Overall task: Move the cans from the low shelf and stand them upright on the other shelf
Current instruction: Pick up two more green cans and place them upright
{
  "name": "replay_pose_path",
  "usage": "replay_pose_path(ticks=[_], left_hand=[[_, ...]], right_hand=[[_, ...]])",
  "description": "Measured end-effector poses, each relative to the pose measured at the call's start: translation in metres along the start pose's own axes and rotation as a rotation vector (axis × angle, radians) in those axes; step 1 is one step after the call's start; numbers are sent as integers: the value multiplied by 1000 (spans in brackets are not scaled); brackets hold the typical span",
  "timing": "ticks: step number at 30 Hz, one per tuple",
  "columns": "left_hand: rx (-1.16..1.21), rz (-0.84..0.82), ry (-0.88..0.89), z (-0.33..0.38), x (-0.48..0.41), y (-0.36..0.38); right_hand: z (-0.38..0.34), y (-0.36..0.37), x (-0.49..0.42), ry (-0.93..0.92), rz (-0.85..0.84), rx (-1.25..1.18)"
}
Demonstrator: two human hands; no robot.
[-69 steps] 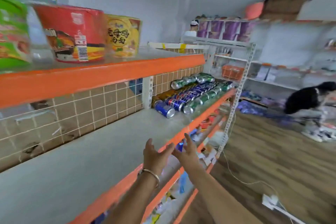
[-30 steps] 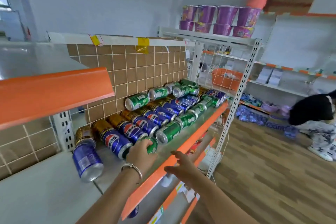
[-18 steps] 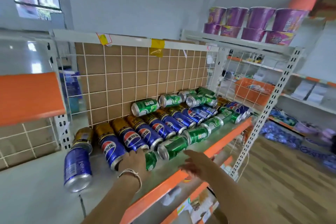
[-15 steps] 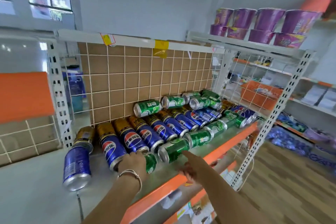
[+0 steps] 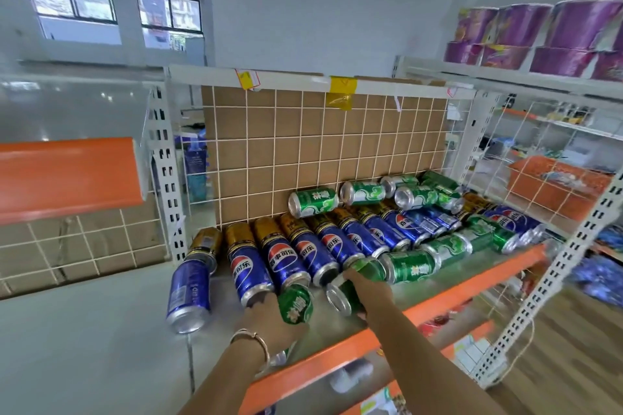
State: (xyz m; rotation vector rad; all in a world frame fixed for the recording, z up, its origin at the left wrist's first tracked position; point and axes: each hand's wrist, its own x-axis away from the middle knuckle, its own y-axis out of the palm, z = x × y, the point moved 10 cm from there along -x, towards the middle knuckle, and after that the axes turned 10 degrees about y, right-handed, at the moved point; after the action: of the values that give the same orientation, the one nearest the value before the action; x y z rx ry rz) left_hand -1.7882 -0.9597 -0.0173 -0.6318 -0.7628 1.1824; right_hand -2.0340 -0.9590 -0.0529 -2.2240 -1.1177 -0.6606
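Several cans lie on their sides on the grey shelf (image 5: 448,283) with the orange front lip. Blue cola cans (image 5: 281,259) form a row, and green cans (image 5: 313,200) lie behind and in front of them. My left hand (image 5: 269,323) grips a green can (image 5: 295,303) near the shelf's front left. My right hand (image 5: 369,286) grips another green can (image 5: 350,290) lying just to its right. One blue can (image 5: 188,293) lies apart on the left grey shelf (image 5: 84,330).
A brown tiled back panel with white wire mesh (image 5: 320,152) stands behind the cans. An orange-edged shelf (image 5: 67,175) juts out at upper left. White perforated uprights (image 5: 546,283) frame the shelf. Purple tubs (image 5: 539,37) sit on the top right shelf. Wooden floor lies at lower right.
My right hand moved forward from the shelf's orange lip and closed round a green can. My left hand keeps its green can. The view swung closer to the cans.
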Motion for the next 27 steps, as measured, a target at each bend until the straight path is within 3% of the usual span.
replay_pose_path(ticks=[5, 10, 12, 19, 22, 27], left_hand=[[93, -58, -12, -3, 0, 7], [178, -21, -7, -2, -1, 9], [312, 0, -31, -4, 0, 12], [869, 130, -109, -12, 16, 14], [1178, 65, -159, -12, 24, 26], [1394, 16, -62, 6, 36, 26]], right_hand=[[-6, -5, 10, -108, 1, -56], [-3, 19, 36, -198, -110, 237], [4, 37, 47, -208, -175, 301], [13, 54, 74, -184, -468, 43], [11, 54, 89, -190, -646, 41], [18, 54, 106, -129, -855, -23]])
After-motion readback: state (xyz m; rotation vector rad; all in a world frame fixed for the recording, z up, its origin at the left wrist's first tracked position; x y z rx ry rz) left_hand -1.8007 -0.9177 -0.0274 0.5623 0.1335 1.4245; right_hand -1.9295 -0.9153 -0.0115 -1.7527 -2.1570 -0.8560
